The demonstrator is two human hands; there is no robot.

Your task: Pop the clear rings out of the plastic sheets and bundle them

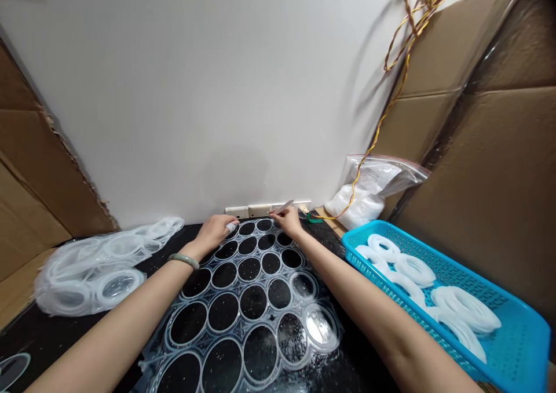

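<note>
A translucent sheet of joined rings (245,288) with rows of round openings lies flat on a black work surface. At its far left edge, my left hand (212,232) is closed in a pinch, with something white around a fingertip; the gripped edge is mostly hidden. A pale bangle (184,259) circles the left wrist. Over the far right edge of the sheet, my right hand (287,221) is closed around a slim, pale, pen-like tool (284,207). The tool slants up to the right, and its working tip is too small to make out.
On the right stands a blue plastic basket (438,259) with several white rings (416,270). Bagged rings (93,271) lie at left. Behind are power sockets (259,210), a clear plastic bag (369,184) and a twisted yellow-brown cord (377,132). Cardboard (499,167) flanks both sides.
</note>
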